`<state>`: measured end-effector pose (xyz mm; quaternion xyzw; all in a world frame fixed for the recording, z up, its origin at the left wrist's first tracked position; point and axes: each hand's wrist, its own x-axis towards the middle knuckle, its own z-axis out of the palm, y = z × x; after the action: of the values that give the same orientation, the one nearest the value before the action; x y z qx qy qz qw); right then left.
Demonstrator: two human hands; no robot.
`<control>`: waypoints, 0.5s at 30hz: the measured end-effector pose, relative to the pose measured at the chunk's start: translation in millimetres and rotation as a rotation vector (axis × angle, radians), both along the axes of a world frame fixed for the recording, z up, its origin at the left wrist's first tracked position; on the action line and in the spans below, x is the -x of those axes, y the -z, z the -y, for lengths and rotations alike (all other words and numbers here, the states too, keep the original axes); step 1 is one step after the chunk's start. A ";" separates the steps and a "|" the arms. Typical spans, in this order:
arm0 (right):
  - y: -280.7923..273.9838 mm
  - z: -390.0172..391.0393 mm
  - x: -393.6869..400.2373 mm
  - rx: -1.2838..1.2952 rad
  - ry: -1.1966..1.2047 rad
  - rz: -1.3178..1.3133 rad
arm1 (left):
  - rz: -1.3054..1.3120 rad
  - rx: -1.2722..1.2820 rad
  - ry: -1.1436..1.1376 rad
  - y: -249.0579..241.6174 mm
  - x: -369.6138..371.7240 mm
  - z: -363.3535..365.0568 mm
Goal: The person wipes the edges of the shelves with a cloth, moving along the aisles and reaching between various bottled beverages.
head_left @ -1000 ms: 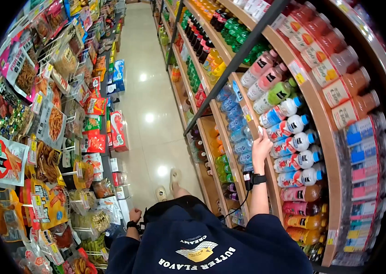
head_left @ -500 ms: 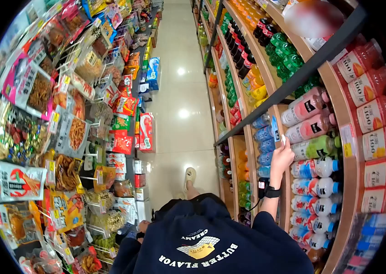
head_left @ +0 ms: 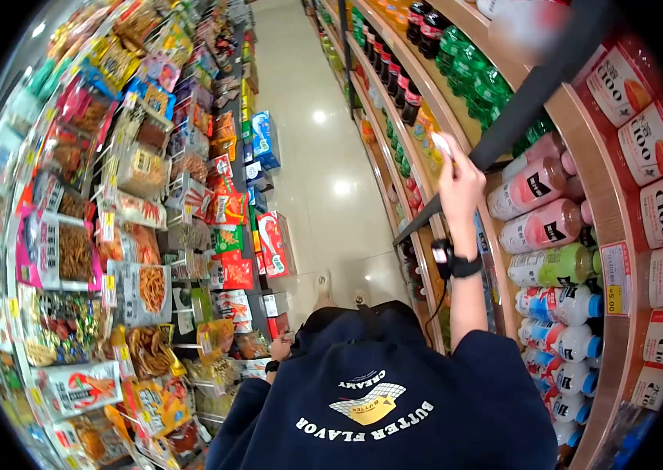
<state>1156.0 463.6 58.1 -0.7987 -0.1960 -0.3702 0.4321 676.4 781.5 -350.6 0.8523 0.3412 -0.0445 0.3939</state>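
My right hand is closed in a pinch on a small white piece, which is too small to name. It reaches forward along the drink shelves on the right, close to the dark shelf post, and overlaps the orange drink bottles in this view. Just behind it lie pink-labelled drink bottles. A black strap with a small device and a cable is on that wrist. Low beside my body, my left hand is near the snack rack, its fingers small and partly hidden.
On the left stands a rack of hanging snack bags. Red and white boxes and a blue box jut into the tiled aisle. Green bottles, cola bottles and white bottles with blue caps fill the right shelves.
My right hand has moved forward and up, away from the shelf edge by the pink bottles, with the white piece still pinched. The view has turned, and my left hand sits further right.
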 end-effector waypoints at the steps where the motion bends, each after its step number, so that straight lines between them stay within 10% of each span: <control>1: -2.0 -6.9 -10.0 -0.029 -0.006 -0.062 | 0.025 0.019 0.000 6.7 -7.8 -0.6; 15: 16.3 -29.1 -111.2 0.222 0.429 -0.294 | -0.192 0.062 -0.101 36.0 -108.9 -86.0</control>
<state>1267.3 492.6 41.8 -0.9094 0.0030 -0.3097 0.2776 785.3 867.5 -386.6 0.8131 0.4185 -0.1165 0.3874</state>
